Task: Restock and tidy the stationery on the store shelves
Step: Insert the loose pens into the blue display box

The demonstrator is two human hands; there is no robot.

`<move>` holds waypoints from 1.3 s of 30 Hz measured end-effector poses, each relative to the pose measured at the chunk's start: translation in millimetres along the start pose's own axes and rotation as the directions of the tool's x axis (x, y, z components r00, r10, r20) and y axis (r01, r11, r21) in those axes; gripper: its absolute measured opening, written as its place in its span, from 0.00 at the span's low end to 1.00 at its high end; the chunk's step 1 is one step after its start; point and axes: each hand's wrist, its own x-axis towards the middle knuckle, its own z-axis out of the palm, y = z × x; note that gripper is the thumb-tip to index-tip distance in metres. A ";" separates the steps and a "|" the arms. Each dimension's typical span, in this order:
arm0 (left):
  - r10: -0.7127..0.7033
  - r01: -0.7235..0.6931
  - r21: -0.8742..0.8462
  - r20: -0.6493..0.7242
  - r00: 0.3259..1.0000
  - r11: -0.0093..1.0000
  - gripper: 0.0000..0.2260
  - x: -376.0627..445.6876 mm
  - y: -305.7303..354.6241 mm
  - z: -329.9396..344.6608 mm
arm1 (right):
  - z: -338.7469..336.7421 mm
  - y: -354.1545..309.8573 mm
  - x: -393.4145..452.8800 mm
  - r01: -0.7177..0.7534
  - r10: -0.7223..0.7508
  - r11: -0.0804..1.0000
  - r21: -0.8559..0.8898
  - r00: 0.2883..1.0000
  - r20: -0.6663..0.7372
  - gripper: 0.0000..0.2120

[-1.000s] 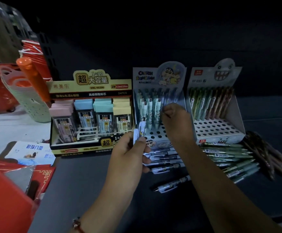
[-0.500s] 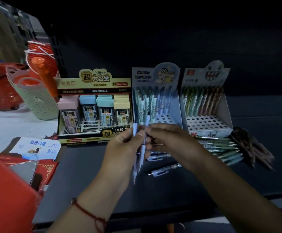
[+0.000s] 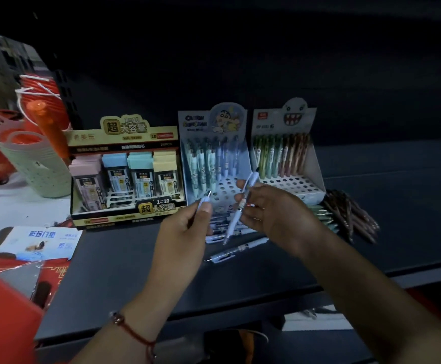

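My left hand [image 3: 187,227] grips a light blue pen [image 3: 204,202], whose tip sticks up past the fingers. My right hand [image 3: 274,214] holds a second light blue pen [image 3: 236,216], tilted, in front of the cartoon pen display box [image 3: 236,187]. That box has several pens standing at the back and bare holes in front. Loose blue pens [image 3: 237,249] lie on the dark shelf [image 3: 114,271] under my hands. A second display box [image 3: 292,185] with green and brown pens stands to the right.
A box of pencil-lead cases [image 3: 124,177] stands left of the pen boxes. Loose green and brown pens [image 3: 350,219] lie at the right. Stacked baskets [image 3: 38,169] and red packets [image 3: 17,285] sit at the left. The shelf's front edge [image 3: 214,321] runs below my wrists.
My right hand drew back from the display box, met the left hand and took one pen from it. The hands have now parted, each holding a pen.
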 end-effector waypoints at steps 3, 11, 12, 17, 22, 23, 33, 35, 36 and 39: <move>-0.019 0.018 0.042 0.011 1.000 0.999 0.23 0.4 0.7 -0.6 | -7.2 -0.9 2.5 0.003 -0.002 1.000 0.015 0.999 -0.032 0.14; -0.128 0.129 -0.127 0.013 0.992 0.983 0.14 17.1 -0.6 0.1 | -7.3 0.8 29.4 0.117 -0.126 0.991 -0.066 0.981 -0.148 0.06; -0.135 0.136 -0.151 0.014 0.991 0.979 0.14 19.2 -1.4 0.5 | -8.1 0.9 34.1 0.155 -0.170 0.983 -0.096 0.971 -0.167 0.05; -0.118 0.119 -0.262 0.022 0.993 0.958 0.08 27.3 -2.7 -3.5 | -2.9 -3.1 57.4 0.420 -0.471 0.874 -0.245 0.856 -0.212 0.09; -0.144 0.131 -0.275 -0.026 0.989 0.952 0.03 37.0 -6.9 -5.0 | 1.3 -3.1 90.0 0.526 -0.669 0.726 -0.444 0.688 -0.279 0.04; -0.142 0.128 -0.277 -0.031 0.989 0.952 0.03 38.7 -8.5 -5.1 | 1.9 -0.9 95.8 0.528 -0.689 0.705 -0.473 0.668 -0.281 0.04; -0.155 0.139 -0.262 -0.041 0.987 0.955 0.04 45.4 -16.7 -13.4 | 6.9 17.0 129.3 0.418 -0.731 0.576 -0.703 0.648 -0.213 0.09; -0.151 0.135 -0.267 -0.041 0.988 0.954 0.04 45.1 -16.6 -14.5 | 6.9 19.0 135.9 0.341 -0.732 0.524 -0.781 0.649 -0.208 0.04; -0.150 0.134 -0.268 -0.040 0.988 0.954 0.05 45.1 -16.2 -14.8 | 6.7 19.1 139.2 0.308 -0.730 0.502 -0.808 0.652 -0.205 0.05; -0.148 0.134 -0.270 -0.032 0.988 0.954 0.05 44.4 -15.3 -15.5 | 6.5 19.0 144.3 0.254 -0.738 0.436 -0.863 0.650 -0.182 0.20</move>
